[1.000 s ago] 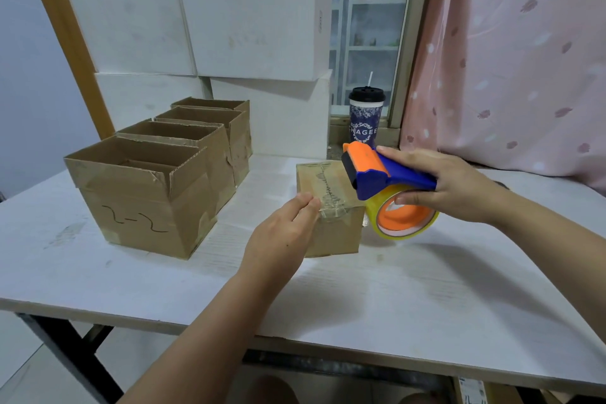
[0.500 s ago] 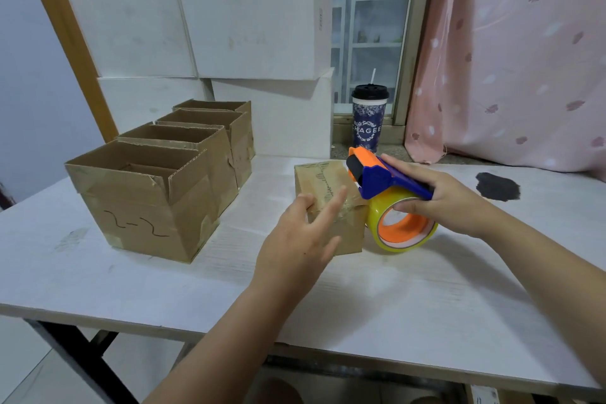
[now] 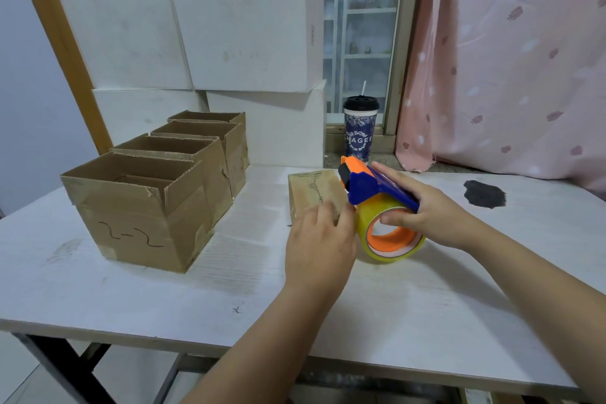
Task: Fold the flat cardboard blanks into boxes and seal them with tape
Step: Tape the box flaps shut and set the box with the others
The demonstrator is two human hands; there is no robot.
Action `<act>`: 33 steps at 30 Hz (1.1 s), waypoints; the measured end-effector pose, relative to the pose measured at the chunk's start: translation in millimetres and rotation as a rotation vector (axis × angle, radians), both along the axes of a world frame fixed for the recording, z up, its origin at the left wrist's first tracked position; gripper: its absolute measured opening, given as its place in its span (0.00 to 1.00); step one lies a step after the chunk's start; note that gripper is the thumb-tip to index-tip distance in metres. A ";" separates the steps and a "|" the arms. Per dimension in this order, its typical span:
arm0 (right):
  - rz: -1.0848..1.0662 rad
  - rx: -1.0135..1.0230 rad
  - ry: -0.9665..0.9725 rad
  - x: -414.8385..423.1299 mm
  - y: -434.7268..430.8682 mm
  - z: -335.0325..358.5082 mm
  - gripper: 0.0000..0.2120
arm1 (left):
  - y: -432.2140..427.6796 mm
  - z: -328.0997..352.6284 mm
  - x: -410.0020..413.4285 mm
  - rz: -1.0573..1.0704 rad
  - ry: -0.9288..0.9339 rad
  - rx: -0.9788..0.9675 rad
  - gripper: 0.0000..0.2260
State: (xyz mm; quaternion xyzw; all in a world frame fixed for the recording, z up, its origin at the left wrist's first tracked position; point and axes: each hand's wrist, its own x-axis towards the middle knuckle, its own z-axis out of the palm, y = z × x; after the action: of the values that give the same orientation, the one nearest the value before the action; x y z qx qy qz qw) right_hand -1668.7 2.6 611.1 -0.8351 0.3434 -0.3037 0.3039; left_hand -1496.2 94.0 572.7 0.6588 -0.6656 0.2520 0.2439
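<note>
A small closed cardboard box (image 3: pixel 313 188) stands mid-table with clear tape along its top seam. My left hand (image 3: pixel 319 241) covers its near face, and the fingers lie over the near top edge and touch the tape there. My right hand (image 3: pixel 429 213) grips a tape dispenser (image 3: pixel 377 190) with a blue handle, an orange head and a yellowish tape roll (image 3: pixel 390 236). The dispenser sits at the box's right near corner, with its roll just right of my left fingers.
Several open-topped cardboard boxes stand in a row at the left, the nearest (image 3: pixel 141 210) marked "2-2". Big white boxes (image 3: pixel 242 29) are stacked behind them. A dark lidded cup (image 3: pixel 359 133) stands on the sill, a pink curtain (image 3: pixel 511 59) hangs right, and the white table (image 3: pixel 410 311) has a black stain (image 3: pixel 484 194).
My left hand lifted off the box with its fingers spread, then came back down on the near top edge. The dispenser slid down towards the box's right near corner.
</note>
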 end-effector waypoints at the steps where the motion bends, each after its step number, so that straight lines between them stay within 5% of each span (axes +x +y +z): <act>1: -0.002 0.011 -0.011 -0.9 0.8 0.4 0.38 | -1.0 2.4 1.9 -0.009 0.030 -0.009 0.16; 7: 0.040 -0.015 0.036 -4.0 3.4 4.7 0.43 | -5.9 14.8 28.7 -0.066 0.059 0.022 0.09; 12: 0.025 -0.076 0.077 -3.0 6.2 4.2 0.45 | -14.4 5.5 48.1 -0.129 0.081 0.075 0.15; 18: -0.079 -0.223 0.188 -15.6 17.7 -7.4 0.42 | -8.9 5.4 47.3 -0.177 0.208 0.012 0.10; 26: -0.094 -0.300 0.180 -22.6 18.3 -0.2 0.45 | -13.3 4.2 51.5 -0.152 0.145 0.089 0.14; 33: -0.061 -0.365 0.494 -37.8 13.2 -1.6 0.44 | -16.7 6.9 60.5 -0.133 0.120 0.144 0.15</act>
State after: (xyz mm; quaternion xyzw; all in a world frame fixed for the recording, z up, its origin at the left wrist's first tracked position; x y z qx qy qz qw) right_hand -1706.5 15.8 609.5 -0.9138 0.3716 -0.1570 0.0468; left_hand -1435.7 77.4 579.7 0.6429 -0.7084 0.1467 0.2516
